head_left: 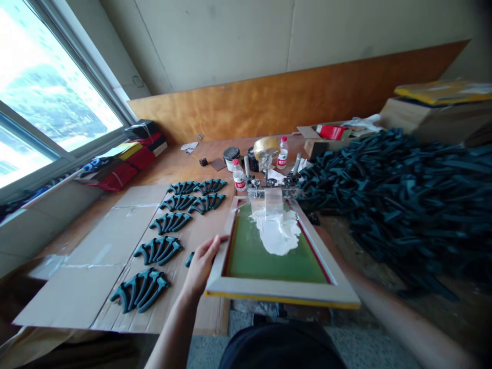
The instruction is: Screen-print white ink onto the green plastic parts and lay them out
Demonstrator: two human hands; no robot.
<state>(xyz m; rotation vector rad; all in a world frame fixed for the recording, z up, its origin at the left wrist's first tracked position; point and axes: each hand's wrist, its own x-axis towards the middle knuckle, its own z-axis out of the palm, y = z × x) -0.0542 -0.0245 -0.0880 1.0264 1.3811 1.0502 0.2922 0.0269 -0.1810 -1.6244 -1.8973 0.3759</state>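
A screen frame (286,288) with a green mesh (246,261) stands out in front of a metal clamp (255,193). White paste (280,238) lies on the mesh below a pale squeegee block (273,201). My left hand (203,261) is at the left side of the frame, its thumb and fingers closed on the edge. Just left of that hand, a dark teal part (189,260) shows on the cardboard. My right hand (326,238) is beyond the frame's right side, blurred and mostly hidden by it; what it holds cannot be seen.
Curved teal parts (140,290) lie in fanned groups on cardboard (103,251) at left. A large heap of similar parts (384,184) fills the right side. Behind the frame are two bottles (239,177), a jar (231,156) and a tape roll (266,145). Boxes (426,115) stand at back right.
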